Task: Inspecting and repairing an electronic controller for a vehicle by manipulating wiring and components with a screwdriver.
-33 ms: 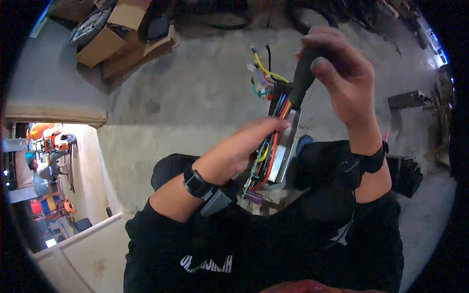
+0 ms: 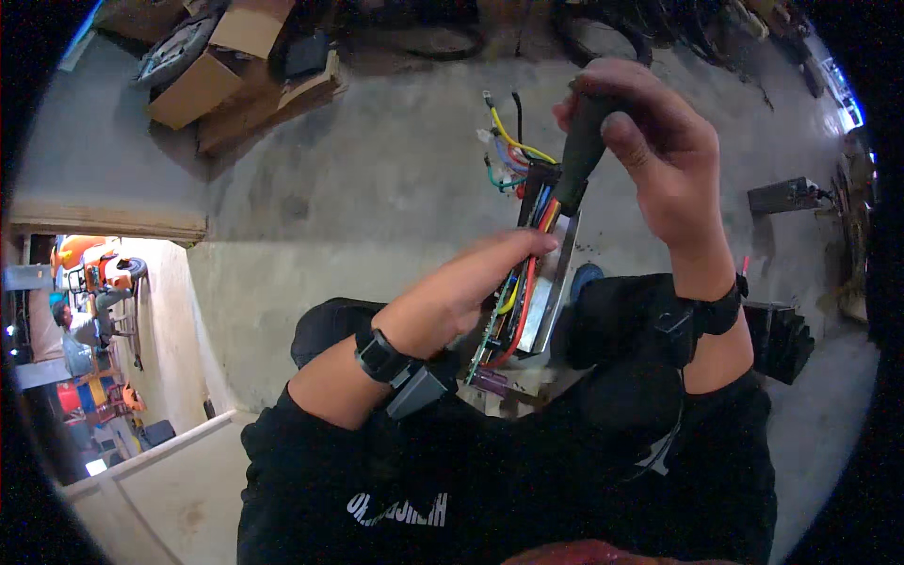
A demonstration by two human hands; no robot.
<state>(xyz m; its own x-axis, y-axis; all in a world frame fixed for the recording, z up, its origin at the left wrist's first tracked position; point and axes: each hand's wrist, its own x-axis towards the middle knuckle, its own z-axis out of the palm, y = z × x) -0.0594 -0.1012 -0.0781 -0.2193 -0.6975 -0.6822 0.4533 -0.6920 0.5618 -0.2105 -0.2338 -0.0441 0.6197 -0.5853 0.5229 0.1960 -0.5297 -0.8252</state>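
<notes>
An electronic controller unit (image 2: 539, 315) with a silvery metal casing and a green circuit board edge (image 2: 487, 331) is in front of my body. Red, yellow and blue wires run along it, and loose yellow, black and green leads (image 2: 504, 118) stick out at its far end. My left hand (image 2: 480, 282) is wrapped over the unit's middle, thumb lying on the wires and casing. Above the far end, my right hand (image 2: 664, 137) grips the thick dark handle of a screwdriver (image 2: 589, 141), pointing down at the unit. Its tip is hidden among the wires.
Cardboard boxes (image 2: 202, 85) lie at the far left on the concrete floor. A black box-shaped part (image 2: 783, 193) stands at the right. Dark tyres or hoops (image 2: 603, 38) line the far edge. Through a doorway at left, another person (image 2: 80, 334) is beside an orange vehicle (image 2: 89, 259).
My right hand and the screwdriver handle have shifted very slightly. My left hand and the controller unit stay in nearly the same place.
</notes>
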